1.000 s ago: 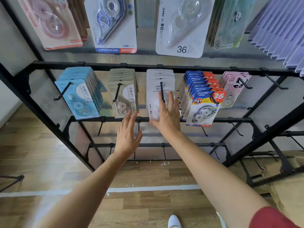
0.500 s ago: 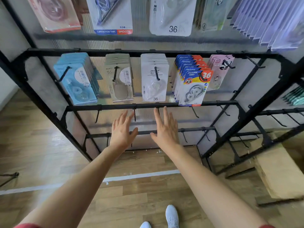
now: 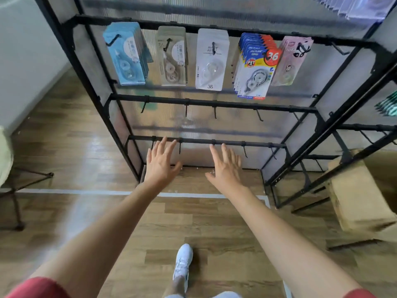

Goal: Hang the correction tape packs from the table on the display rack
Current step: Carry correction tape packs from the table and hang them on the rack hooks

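Observation:
Correction tape packs hang in a row on the black display rack [image 3: 206, 103]: light blue packs [image 3: 125, 54], beige packs [image 3: 173, 58], white packs [image 3: 211, 60] marked 36, blue-and-red packs [image 3: 255, 67] and pink packs [image 3: 289, 61]. My left hand [image 3: 161, 163] and my right hand [image 3: 226, 166] are stretched out in front of the rack's low bar, well below the packs. Both have straight, spread fingers and hold nothing. The table is mostly out of view.
Bare hooks stick out from the two lower bars [image 3: 214, 111]. A cardboard box [image 3: 356, 190] stands on the floor at the right beside a second rack frame [image 3: 343, 117]. A metal stand leg [image 3: 32, 177] is at the left. My white shoe [image 3: 182, 263] is on the wooden floor.
My right hand came off the white packs and both hands dropped from the hanging row to the lowest bar. The view tilted down and back from the rack.

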`<state>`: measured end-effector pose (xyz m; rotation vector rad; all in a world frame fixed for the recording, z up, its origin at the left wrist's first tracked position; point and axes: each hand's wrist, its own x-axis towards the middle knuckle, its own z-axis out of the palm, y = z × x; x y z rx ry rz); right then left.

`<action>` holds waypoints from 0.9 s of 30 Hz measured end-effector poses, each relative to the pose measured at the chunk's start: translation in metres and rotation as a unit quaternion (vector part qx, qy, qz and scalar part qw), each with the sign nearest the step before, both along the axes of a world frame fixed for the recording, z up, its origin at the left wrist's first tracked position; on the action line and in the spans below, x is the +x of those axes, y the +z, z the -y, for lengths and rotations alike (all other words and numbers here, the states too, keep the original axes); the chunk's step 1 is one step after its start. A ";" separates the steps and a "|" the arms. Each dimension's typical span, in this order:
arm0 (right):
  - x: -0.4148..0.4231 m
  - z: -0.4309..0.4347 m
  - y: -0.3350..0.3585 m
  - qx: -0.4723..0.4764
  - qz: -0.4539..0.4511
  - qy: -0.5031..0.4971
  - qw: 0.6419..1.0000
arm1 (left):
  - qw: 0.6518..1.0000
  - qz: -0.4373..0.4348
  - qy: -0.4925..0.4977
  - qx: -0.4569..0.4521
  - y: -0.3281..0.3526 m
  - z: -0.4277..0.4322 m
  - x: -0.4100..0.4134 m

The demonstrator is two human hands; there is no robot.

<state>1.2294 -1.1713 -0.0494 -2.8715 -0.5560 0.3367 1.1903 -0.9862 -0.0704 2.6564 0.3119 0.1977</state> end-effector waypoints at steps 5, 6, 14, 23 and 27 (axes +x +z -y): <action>-0.072 0.010 -0.017 0.028 -0.028 0.038 0.998 | 0.998 -0.034 0.056 -0.012 -0.018 0.014 -0.091; -0.085 0.009 -0.018 0.029 -0.032 0.048 0.998 | 0.997 -0.047 0.065 -0.014 -0.022 0.015 -0.111; -0.177 -0.040 -0.014 0.027 -0.066 0.141 0.987 | 0.980 -0.087 0.181 -0.014 -0.009 -0.022 -0.255; -0.313 -0.180 0.006 0.028 -0.061 0.305 0.950 | 0.929 -0.053 0.365 -0.023 0.013 -0.112 -0.436; -0.397 -0.248 0.012 0.025 -0.070 0.366 0.928 | 0.903 -0.049 0.425 -0.023 0.019 -0.159 -0.537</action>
